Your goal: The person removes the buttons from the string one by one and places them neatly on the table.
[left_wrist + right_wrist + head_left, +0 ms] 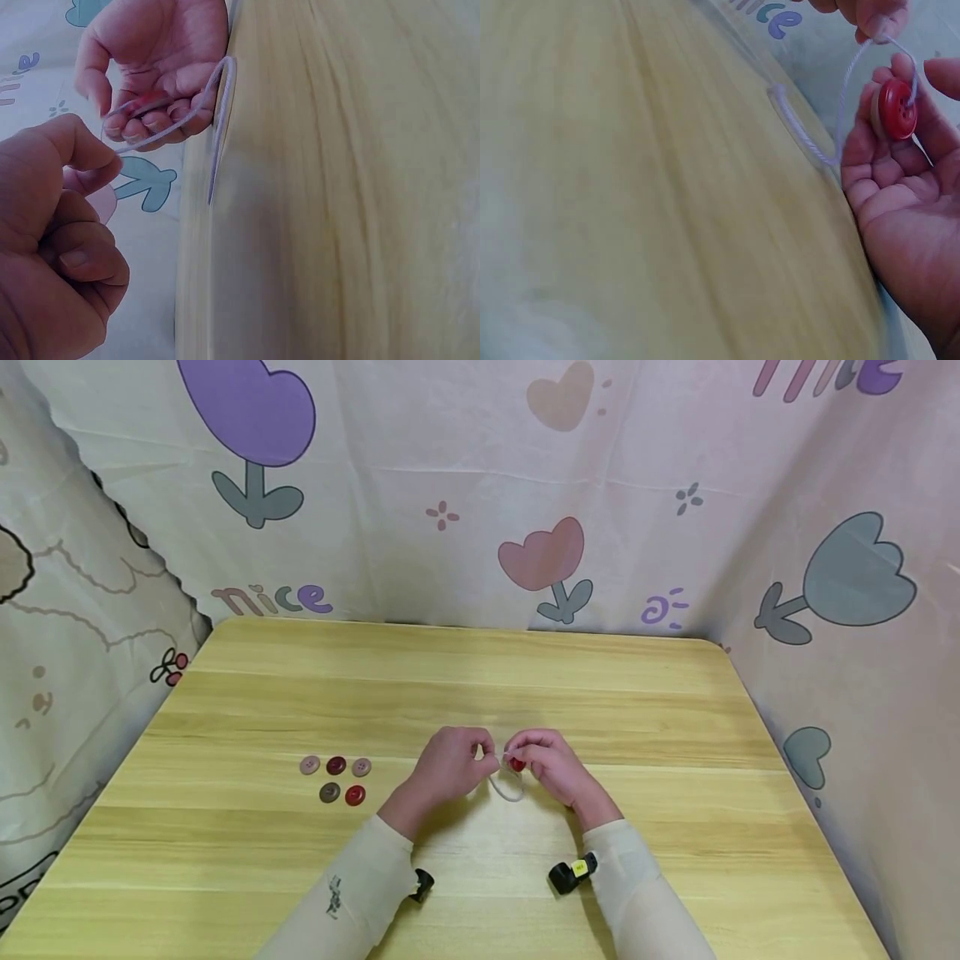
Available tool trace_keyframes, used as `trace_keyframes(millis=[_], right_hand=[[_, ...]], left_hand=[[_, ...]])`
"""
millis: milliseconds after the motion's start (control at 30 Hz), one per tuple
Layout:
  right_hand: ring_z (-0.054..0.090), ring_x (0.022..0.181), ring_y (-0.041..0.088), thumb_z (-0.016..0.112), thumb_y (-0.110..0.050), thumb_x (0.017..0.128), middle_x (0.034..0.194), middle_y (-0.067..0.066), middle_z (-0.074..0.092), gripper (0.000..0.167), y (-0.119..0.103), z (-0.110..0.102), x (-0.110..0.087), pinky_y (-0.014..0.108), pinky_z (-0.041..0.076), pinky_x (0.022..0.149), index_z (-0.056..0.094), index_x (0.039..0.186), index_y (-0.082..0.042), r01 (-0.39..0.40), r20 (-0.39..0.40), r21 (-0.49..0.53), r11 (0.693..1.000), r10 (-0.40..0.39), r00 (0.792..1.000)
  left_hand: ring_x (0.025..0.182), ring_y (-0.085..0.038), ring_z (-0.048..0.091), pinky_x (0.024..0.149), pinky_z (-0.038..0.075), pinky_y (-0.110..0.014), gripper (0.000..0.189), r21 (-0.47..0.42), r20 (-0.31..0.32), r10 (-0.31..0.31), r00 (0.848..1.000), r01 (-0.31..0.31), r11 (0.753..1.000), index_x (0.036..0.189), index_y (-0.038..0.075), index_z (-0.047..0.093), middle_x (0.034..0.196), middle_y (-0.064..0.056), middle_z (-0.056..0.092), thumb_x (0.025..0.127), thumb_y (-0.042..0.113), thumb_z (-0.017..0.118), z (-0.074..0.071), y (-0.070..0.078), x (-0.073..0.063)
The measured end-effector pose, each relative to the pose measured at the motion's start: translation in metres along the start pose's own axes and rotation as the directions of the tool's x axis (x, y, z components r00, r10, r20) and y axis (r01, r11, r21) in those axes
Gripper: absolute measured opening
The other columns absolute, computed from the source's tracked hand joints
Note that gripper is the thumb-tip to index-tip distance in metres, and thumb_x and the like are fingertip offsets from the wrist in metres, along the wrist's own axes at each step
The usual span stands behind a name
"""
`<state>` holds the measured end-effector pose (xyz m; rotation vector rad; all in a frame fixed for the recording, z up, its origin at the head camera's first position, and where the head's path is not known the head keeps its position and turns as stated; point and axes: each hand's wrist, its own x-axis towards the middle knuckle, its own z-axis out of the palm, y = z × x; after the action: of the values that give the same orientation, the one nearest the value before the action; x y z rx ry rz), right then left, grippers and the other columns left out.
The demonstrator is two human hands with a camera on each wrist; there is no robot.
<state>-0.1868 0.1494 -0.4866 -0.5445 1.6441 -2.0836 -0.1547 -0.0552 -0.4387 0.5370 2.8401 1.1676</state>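
Over the middle of the wooden table, my left hand [452, 766] pinches a white cord [171, 133] between thumb and forefinger, the other fingers curled in. My right hand [553, 770], just right of it, cradles a red button [897, 109] on its curled fingers, palm turned up in the left wrist view. A paler tan edge shows behind the red face. One end of the cord enters the button's holes, and from there it arcs up to the left fingertips. The rest of the cord hangs in a loop [512, 799] toward the tabletop.
Left of my hands several buttons lie in two rows: pink [310, 765], dark red [336, 765] and another pink [362, 767] behind, dark grey-green [329, 792] and red [355, 795] in front. A printed curtain [390, 560] hangs behind the table [247, 860].
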Motion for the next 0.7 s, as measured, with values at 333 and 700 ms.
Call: trace_keyframes(millis=[333, 700], right_hand=[[0.06, 0.085, 0.025, 0.054, 0.003, 0.084, 0.09, 0.018, 0.065, 0.016, -0.003, -0.002, 0.002, 0.038, 0.047, 0.085, 0.062, 0.094, 0.013, -0.007, 0.148, -0.194, 0.981, 0.037, 0.988], [0.057, 0.091, 0.026, 0.062, 0.002, 0.089, 0.102, 0.026, 0.059, 0.021, -0.005, 0.004, 0.003, 0.032, 0.048, 0.079, 0.058, 0.108, 0.009, -0.032, 0.037, -0.226, 0.974, 0.042, 0.998]], left_hand=[[0.044, -0.005, 0.025, 0.043, 0.022, -0.023, 0.01, -0.024, -0.095, 0.024, 0.995, -0.026, 0.999, 0.077, 0.016, 0.066, 0.05, 0.011, 0.031, 0.083, 0.007, 0.065, -0.003, -0.001, 0.0], [0.045, -0.004, 0.025, 0.045, 0.023, -0.024, 0.012, -0.076, -0.138, 0.065, 0.988, -0.076, 0.994, 0.076, 0.015, 0.066, 0.05, 0.011, 0.033, 0.084, 0.005, 0.067, -0.012, 0.002, -0.002]])
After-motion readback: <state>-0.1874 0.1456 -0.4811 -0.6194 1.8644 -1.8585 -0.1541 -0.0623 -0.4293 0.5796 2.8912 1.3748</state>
